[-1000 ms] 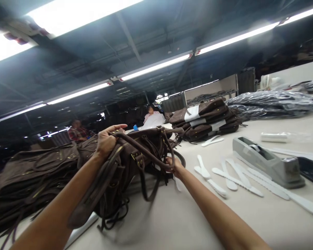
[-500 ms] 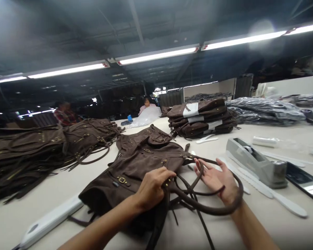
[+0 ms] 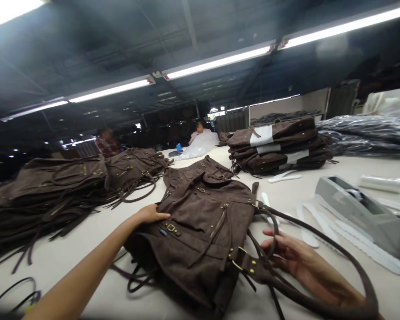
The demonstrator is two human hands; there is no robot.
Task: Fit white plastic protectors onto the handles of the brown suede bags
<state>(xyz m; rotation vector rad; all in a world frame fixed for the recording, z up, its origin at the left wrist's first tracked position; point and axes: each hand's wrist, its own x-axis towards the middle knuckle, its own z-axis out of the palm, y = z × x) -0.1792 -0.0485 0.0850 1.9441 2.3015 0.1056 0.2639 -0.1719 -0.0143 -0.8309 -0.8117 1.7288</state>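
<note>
A dark brown bag with brass buckles and a zip lies on the pale table, its open end toward the lower left. My left hand rests on the bag's left edge, thumb over the fabric and the other fingers out of sight beneath. On the right, my right hand is among the straps, fingers curled around a thin strap loop near the bag's side. The thick handle arches over my right wrist.
Brown bags lie piled at the left; another stack has white bands. A grey tape dispenser, white strips and plastic-wrapped goods are at the right. Two people are beyond the table.
My left hand has let go of the handle base and moved left to the bag's edge. My right hand has turned and its fingers have curled at the strap. The view has shifted left.
</note>
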